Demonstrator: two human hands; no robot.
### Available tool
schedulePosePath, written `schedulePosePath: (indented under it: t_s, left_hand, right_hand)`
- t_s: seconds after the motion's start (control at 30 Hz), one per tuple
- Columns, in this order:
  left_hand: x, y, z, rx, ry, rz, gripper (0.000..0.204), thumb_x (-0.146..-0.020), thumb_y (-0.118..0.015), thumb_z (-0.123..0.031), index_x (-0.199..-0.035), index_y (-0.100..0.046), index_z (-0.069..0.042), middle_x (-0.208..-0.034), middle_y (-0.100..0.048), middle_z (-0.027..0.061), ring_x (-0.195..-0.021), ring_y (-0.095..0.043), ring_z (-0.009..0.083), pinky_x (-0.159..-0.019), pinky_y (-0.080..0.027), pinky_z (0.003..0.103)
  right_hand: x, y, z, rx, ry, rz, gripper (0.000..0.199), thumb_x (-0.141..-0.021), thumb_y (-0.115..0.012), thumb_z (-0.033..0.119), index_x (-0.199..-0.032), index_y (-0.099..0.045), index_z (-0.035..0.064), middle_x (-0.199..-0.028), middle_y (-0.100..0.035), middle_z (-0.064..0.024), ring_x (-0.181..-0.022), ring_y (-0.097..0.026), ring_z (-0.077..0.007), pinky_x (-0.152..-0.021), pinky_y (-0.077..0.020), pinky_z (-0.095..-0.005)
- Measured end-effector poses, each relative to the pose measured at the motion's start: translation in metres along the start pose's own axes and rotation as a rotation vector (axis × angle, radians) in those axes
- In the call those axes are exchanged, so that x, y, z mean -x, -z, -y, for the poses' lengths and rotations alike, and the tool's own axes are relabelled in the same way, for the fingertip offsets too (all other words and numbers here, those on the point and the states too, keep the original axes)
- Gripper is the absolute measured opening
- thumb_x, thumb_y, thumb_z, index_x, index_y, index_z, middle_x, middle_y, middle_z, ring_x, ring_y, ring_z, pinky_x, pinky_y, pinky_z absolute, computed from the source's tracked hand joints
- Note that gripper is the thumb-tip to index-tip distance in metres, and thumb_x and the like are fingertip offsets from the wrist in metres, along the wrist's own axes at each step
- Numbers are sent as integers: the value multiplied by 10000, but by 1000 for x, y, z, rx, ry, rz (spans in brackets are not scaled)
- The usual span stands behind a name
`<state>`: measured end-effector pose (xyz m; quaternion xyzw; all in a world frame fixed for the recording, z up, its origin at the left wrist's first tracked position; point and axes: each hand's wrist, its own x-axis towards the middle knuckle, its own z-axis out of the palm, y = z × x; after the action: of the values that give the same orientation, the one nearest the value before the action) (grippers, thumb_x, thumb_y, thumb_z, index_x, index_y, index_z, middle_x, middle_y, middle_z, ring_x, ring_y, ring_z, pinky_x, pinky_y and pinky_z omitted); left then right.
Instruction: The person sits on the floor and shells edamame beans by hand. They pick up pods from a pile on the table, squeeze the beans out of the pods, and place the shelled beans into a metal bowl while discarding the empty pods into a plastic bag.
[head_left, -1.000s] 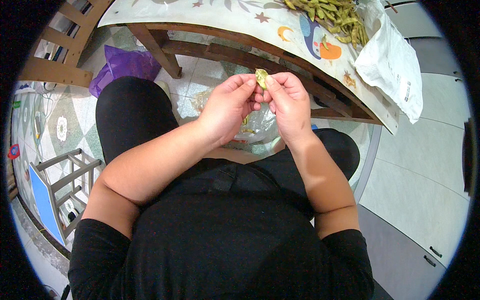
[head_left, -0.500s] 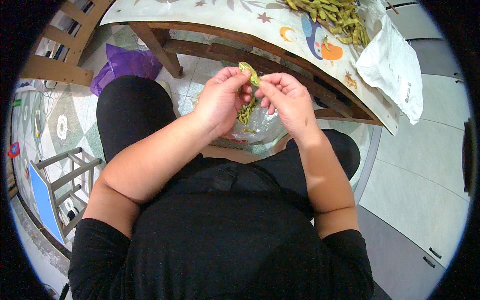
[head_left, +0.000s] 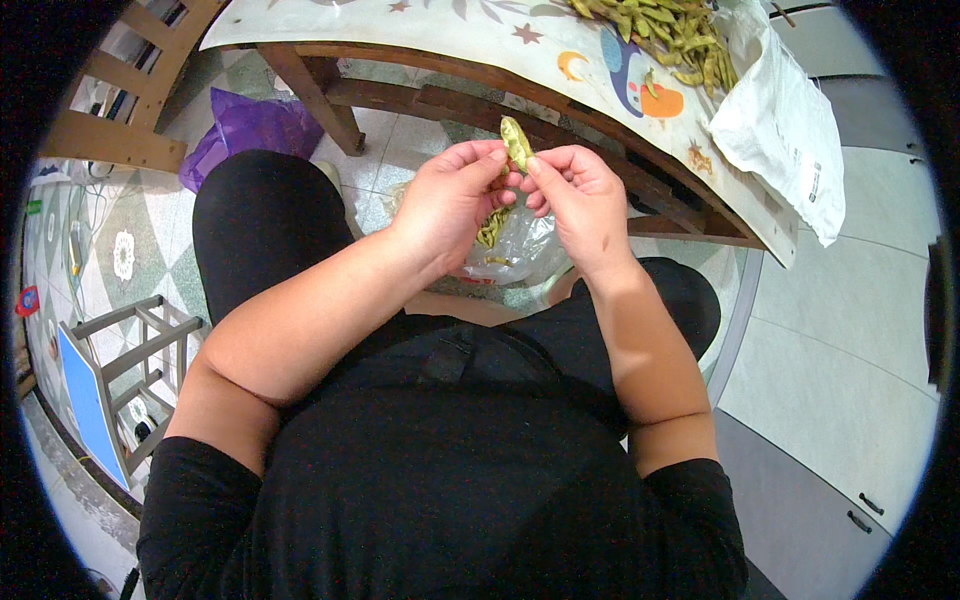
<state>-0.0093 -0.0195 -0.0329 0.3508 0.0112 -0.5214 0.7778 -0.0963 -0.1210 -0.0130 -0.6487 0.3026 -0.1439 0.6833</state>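
Between both hands I hold a green soybean pod (head_left: 516,142), standing up above my fingertips. My left hand (head_left: 455,200) pinches its left side with thumb and fingers. The thumb and curled fingers of my right hand (head_left: 575,200) grip its lower right side. Just below the hands, between my knees, sits a clear plastic bag (head_left: 528,248) with several pods (head_left: 493,226) in it, partly hidden by my left hand. A heap of pods (head_left: 665,35) lies on the table at the upper right.
The table (head_left: 480,32) with a printed cover runs across the top, its wooden legs and rails below. A white bag (head_left: 780,130) hangs over its right corner. A purple bag (head_left: 255,130) lies by my left knee. A small stool with a blue seat (head_left: 85,395) stands tipped at left.
The pod has moved slightly right and now stands more upright, showing more of its length. My fingers have shifted their hold on it a little.
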Motion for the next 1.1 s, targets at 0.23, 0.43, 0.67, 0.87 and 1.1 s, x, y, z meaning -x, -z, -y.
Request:
schedulePosePath:
  t_s: [0.23, 0.43, 0.67, 0.87, 1.1]
  left_hand:
    - [-4, 12, -3, -49, 106, 60, 95, -817, -477, -121, -867, -490, -41, -808, -543, 44, -686, -514, 123, -630, -418, 224]
    - [-4, 12, -9, 169, 266, 138, 91, -822, -467, -115, -867, -482, -37, -787, -536, 42, -679, -521, 119, -607, -450, 219]
    - [-4, 12, -3, 184, 278, 127, 86, -821, -471, -107, -872, -473, -39, -836, -534, 53, -730, -530, 129, -663, -464, 231]
    - [-4, 11, 1, 77, 218, 54, 82, -813, -481, -104, -872, -475, -48, -861, -524, 52, -801, -512, 141, -745, -433, 268]
    - [-7, 7, -3, 106, 250, 52, 149, -858, -376, -136, -884, -474, -29, -807, -517, 45, -726, -494, 128, -692, -416, 260]
  right_hand:
    - [4, -2, 0, 66, 64, 72, 87, -793, -539, 96, -839, -535, 23, -685, -561, -28, -571, -501, -65, -527, -410, -179]
    - [4, 0, 2, -72, 65, 114, 78, -803, -519, 83, -854, -524, 24, -695, -562, -27, -587, -502, -62, -545, -413, -179]
    - [5, -3, -5, 209, 251, 2, 53, -785, -518, 62, -789, -524, 10, -684, -567, -52, -604, -544, -98, -552, -451, -224]
    - [1, -1, -16, 515, 408, -64, 43, -744, -543, 18, -779, -523, 1, -680, -567, -75, -601, -564, -116, -543, -460, -245]
    - [1, -6, -4, 136, 164, -64, 73, -762, -522, -1, -833, -511, -9, -695, -571, -53, -615, -554, -88, -544, -451, -209]
